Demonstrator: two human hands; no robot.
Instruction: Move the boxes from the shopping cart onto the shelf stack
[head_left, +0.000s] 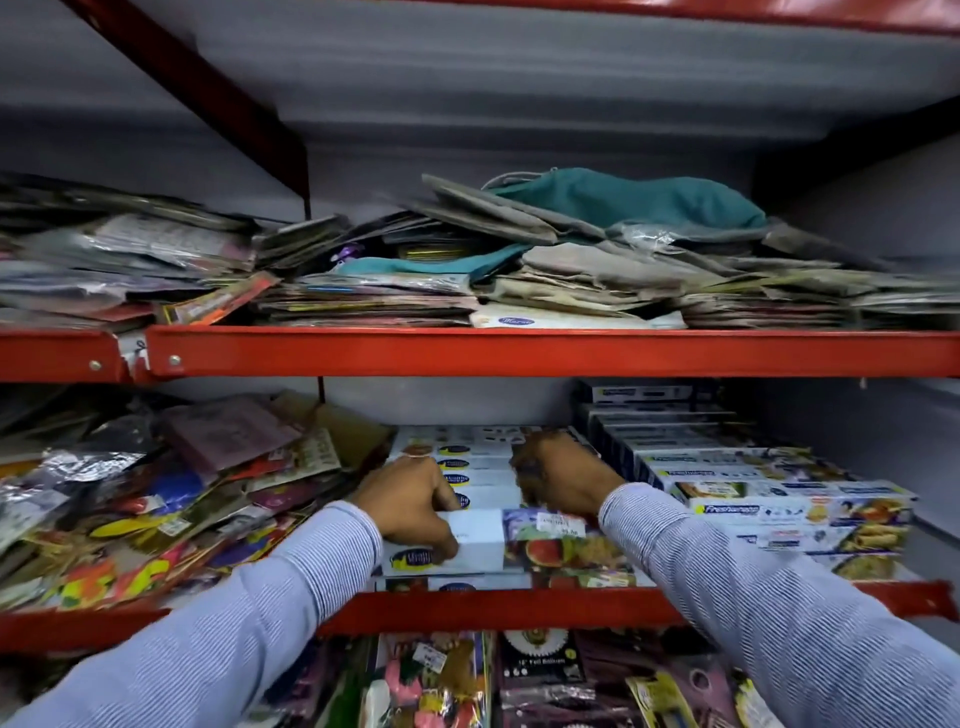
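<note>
A long white box (514, 543) with a fruit picture and a price sticker lies at the front of the middle shelf (493, 608), on top of similar boxes. My left hand (410, 506) grips its left end, fingers curled over the top edge. My right hand (558, 480) is closed over its far right part. Behind it rises a stepped stack of the same white boxes (462, 457). The shopping cart is out of view.
To the right stands a taller stack of blue-and-white wrap boxes (779, 499). Loose colourful packets (156, 499) crowd the shelf's left side. The upper red shelf (519, 351) holds piles of flat packets and a teal cloth bag (634, 200). More packets (467, 680) hang below.
</note>
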